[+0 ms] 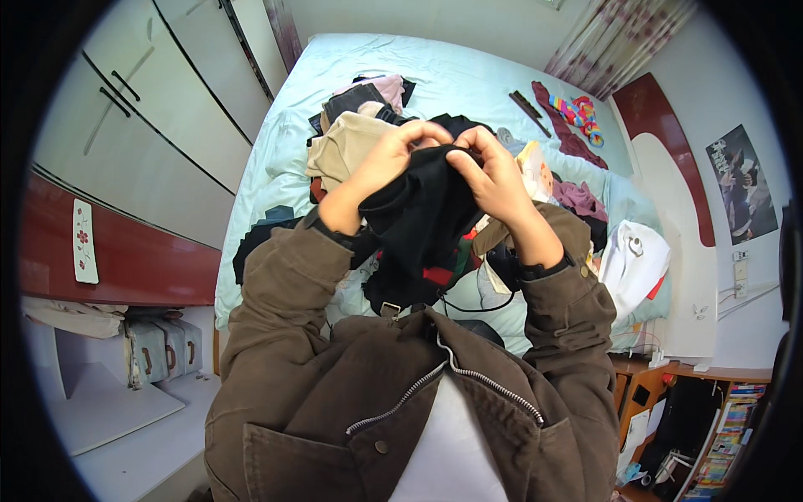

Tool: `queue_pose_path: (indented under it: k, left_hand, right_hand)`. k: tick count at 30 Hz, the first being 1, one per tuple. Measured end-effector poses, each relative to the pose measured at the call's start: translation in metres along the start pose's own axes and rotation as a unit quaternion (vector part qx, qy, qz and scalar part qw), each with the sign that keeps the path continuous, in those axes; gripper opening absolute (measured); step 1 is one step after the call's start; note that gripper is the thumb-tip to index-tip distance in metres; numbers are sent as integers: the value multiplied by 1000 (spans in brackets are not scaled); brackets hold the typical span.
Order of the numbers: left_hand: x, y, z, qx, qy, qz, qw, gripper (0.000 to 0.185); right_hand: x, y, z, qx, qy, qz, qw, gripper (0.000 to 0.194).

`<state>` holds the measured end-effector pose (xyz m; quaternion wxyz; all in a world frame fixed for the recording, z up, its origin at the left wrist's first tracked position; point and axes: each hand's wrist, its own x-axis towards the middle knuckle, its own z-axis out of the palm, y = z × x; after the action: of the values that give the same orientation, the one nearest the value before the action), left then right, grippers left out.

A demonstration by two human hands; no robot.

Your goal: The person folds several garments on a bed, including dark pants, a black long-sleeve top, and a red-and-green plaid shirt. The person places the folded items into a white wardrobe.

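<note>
A black cloth garment (426, 207) hangs from both of my hands, raised over the bed. My left hand (401, 150) pinches its top edge on the left, and my right hand (492, 172) pinches the same edge a little to the right; the fingertips are close together. Behind my left hand lies a heap of folded clothes with a beige garment (345, 147) in front and dark denim (354, 103) farther back. Beyond my right hand are a white and yellow printed cloth (533, 169) and a mauve garment (578, 199). What lies under the black cloth is mostly hidden.
The bed's light blue sheet (439, 63) carries a dark hanger-like object (530, 113), maroon tights (568, 135), rainbow-coloured socks (580, 116) and a white cloth bag or garment (633, 263). Dark clothes (260, 241) lie at the left edge. A wardrobe (157, 113) stands left, a maroon-and-white headboard (665, 157) right.
</note>
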<state>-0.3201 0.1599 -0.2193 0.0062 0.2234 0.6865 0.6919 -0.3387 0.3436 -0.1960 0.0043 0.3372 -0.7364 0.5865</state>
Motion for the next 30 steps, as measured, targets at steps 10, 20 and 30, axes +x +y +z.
queue_pose_path:
  k: [10, 20, 30]
  left_hand:
    - [-35, -5, 13, 129, 213, -26, 968, 26]
    - [-46, 104, -39, 413, 88, -5, 906, 15]
    - [-81, 134, -29, 494, 192, -38, 847, 13]
  right_hand:
    - [-5, 27, 26, -27, 17, 25, 999, 25]
    - [-55, 52, 64, 161, -51, 101, 980, 31]
    - [-72, 26, 115, 119, -60, -156, 979, 21]
